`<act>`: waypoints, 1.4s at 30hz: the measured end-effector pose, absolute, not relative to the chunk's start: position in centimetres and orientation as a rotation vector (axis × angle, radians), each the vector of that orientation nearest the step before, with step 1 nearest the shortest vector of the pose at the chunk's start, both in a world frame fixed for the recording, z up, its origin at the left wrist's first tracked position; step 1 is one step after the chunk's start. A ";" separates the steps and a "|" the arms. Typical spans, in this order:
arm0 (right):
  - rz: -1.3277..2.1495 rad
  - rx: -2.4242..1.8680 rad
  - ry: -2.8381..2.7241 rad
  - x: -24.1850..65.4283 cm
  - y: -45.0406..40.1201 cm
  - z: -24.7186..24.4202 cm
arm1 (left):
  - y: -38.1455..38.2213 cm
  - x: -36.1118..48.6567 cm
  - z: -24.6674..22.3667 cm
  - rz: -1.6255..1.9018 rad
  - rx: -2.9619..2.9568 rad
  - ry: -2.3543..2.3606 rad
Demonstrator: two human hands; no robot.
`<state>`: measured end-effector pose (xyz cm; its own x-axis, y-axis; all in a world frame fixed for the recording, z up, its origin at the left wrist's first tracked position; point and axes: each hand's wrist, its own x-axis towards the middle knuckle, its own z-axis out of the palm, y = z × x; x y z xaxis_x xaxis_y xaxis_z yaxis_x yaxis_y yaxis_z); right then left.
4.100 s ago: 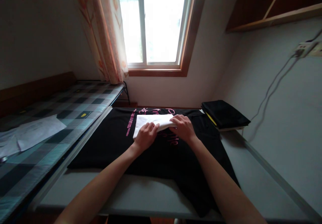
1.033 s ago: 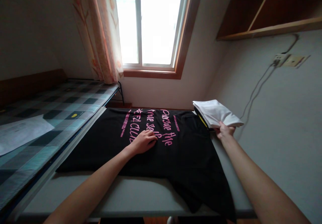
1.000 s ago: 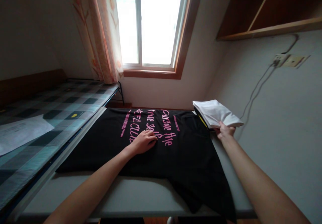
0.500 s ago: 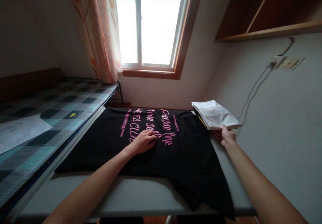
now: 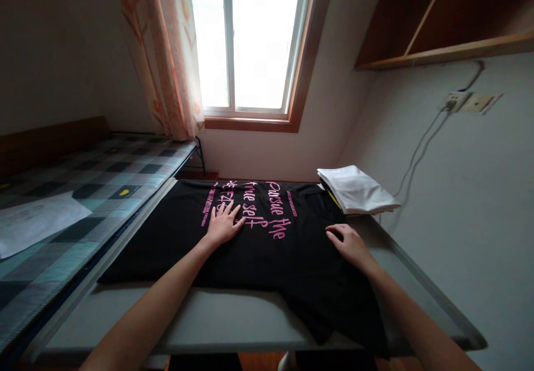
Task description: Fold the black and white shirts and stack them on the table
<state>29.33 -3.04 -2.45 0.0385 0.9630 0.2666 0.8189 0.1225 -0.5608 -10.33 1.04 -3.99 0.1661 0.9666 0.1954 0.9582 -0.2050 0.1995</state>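
A black T-shirt [image 5: 258, 265] with pink lettering lies spread flat across the light table [image 5: 225, 315], its collar end to the right. My left hand [image 5: 224, 225] rests on the lettering with fingers spread, holding nothing. Near the collar, my right hand [image 5: 348, 243] is over the shirt's right part, fingers loosely curved and the thumb apart, with nothing visible in it. Just beyond that hand sits a folded white cloth [image 5: 356, 190], at the far right of the table, overlapping the shirt's collar edge. A yellow edge shows beneath the white cloth.
On the left stands a bed with a checked mattress [image 5: 137, 162] and a white paper sheet [image 5: 41, 221] on it. A window [image 5: 262, 43] and patterned curtain [image 5: 167, 54] are ahead. A shelf [image 5: 450, 48] and a socket with cable [image 5: 456, 101] are on the right wall.
My right hand has let go of the white cloth and moved left and nearer onto the shirt. My left hand has shifted slightly left, its fingers now spread.
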 end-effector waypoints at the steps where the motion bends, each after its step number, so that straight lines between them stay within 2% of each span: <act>1: 0.248 -1.752 -1.847 29.2 -3.3 -2.9 | 1.2 -10.8 -3.9 0.410 2.327 2.013; 11: -0.134 -1.892 -2.154 28.6 -4.9 -5.6 | 0.6 -18.0 -3.1 0.222 2.022 2.318; 19: -0.178 -2.089 -2.298 27.9 -4.8 -5.1 | -3.3 -25.5 -3.8 0.079 1.827 2.579; 42: -0.091 -2.159 -2.324 26.5 -1.7 -4.1 | -2.4 -26.2 -3.6 0.075 1.821 2.584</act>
<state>26.53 -1.74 -4.10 -0.0743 0.9971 0.0159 0.9953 0.0731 0.0638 -26.17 -2.38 -3.65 -0.3369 0.9405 0.0438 0.9415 0.3359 0.0268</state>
